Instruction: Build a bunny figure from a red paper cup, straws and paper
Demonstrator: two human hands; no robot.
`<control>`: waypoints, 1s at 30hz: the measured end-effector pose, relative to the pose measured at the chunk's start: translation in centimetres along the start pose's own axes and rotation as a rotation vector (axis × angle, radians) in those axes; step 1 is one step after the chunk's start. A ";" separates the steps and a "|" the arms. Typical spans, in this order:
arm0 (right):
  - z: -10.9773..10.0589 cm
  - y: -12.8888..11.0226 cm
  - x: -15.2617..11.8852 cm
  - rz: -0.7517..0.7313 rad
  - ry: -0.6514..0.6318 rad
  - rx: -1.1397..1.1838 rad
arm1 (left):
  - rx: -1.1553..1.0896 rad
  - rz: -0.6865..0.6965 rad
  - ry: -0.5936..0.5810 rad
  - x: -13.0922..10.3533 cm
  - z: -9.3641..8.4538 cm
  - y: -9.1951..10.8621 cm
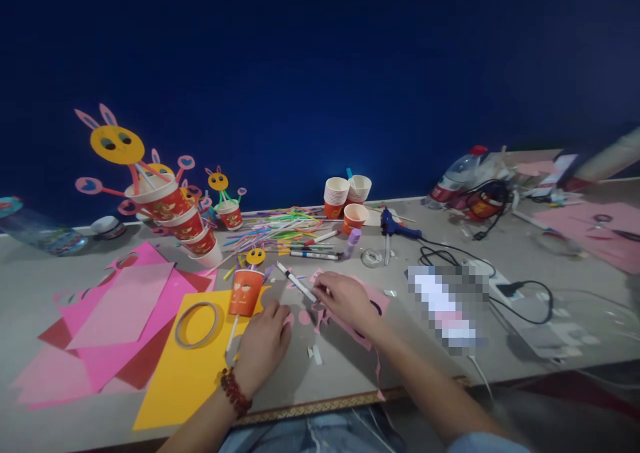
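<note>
My left hand (265, 342), with a red bead bracelet on its wrist, rests low over the table beside an orange paper cup (245, 296) that has a small yellow face on top. Its fingers are bent down, and whether they hold anything is hidden. To the right, my right hand (345, 300) has its fingers pinched at the end of a white marker (296, 281), among small pink paper scraps (305, 318); what lies between the fingertips is too small to tell. Pink paper (381, 298) lies partly under this hand.
Yellow paper (173, 373) with a tape roll (197, 324) and pink sheets (123, 300) lie left. Stacked red cups (173, 206) with paper figures stand behind them. Colourful sticks (285, 226), white cups (337, 190), a blue glue gun (397, 226) and a bottle (453, 176) are farther back.
</note>
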State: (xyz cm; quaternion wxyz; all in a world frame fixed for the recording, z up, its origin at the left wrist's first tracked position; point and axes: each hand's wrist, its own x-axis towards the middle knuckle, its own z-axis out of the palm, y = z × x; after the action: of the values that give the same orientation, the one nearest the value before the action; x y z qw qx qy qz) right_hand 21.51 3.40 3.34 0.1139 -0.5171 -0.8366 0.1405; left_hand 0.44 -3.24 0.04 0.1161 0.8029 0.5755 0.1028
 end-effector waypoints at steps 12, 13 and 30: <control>1.3 0.8 7.5 0.139 0.009 -0.276 | -0.079 0.226 0.081 -0.1 -0.2 0.3; 1.2 0.8 7.7 0.129 0.014 -0.278 | -0.066 0.253 0.076 -0.1 -0.1 0.3; -4.2 -0.5 -2.0 -0.135 -0.276 0.712 | -0.012 0.319 0.217 0.1 -2.6 0.8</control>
State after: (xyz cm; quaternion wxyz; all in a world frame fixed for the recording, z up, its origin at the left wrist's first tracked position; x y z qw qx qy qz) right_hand 23.42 1.86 7.39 0.1817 -0.3651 -0.7750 0.4827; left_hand 0.43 -3.21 2.74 0.0404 0.8674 0.4496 0.2093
